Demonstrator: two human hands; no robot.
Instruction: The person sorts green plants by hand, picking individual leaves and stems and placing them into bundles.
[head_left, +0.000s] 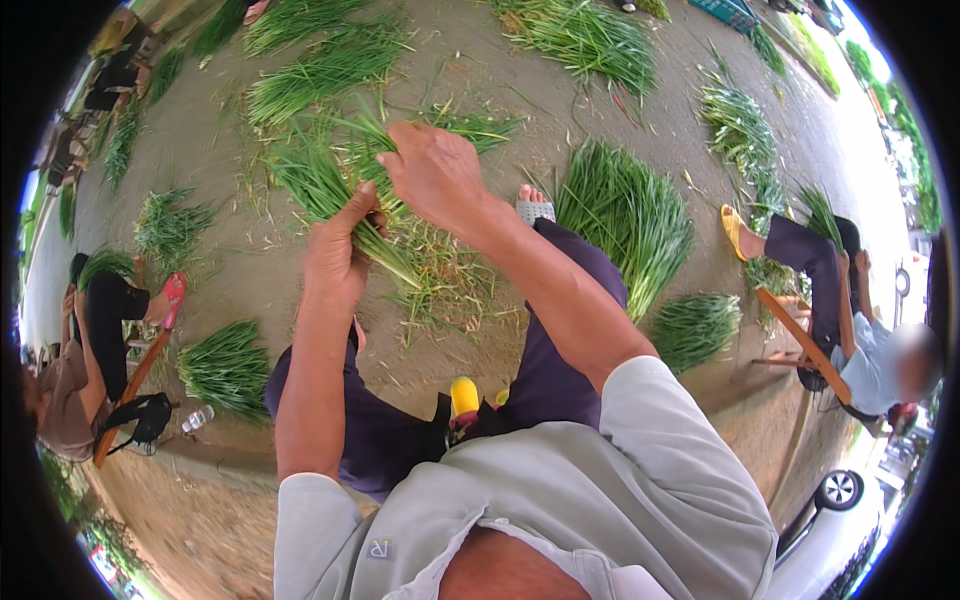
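Note:
My left hand (341, 244) grips a bunch of long green chives (311, 176) near its pale stem ends. The stems point down and to the right, the leaf tips up and to the left. Just above it, my right hand (435, 172) has its fingers closed on a few chive leaves (367, 127) beside the bunch. Those fingers partly hide where the leaves are held. Below both hands, a heap of trimmed yellowish and green leaf scraps (450, 277) lies on the ground between my feet.
A large chive pile (626, 217) lies beside my right leg, a smaller one (225, 367) to my left. More chives (330, 71) lie ahead. Seated people on the left (75, 375) and right (862, 360) hold chives. A plastic bottle (198, 418) lies at left.

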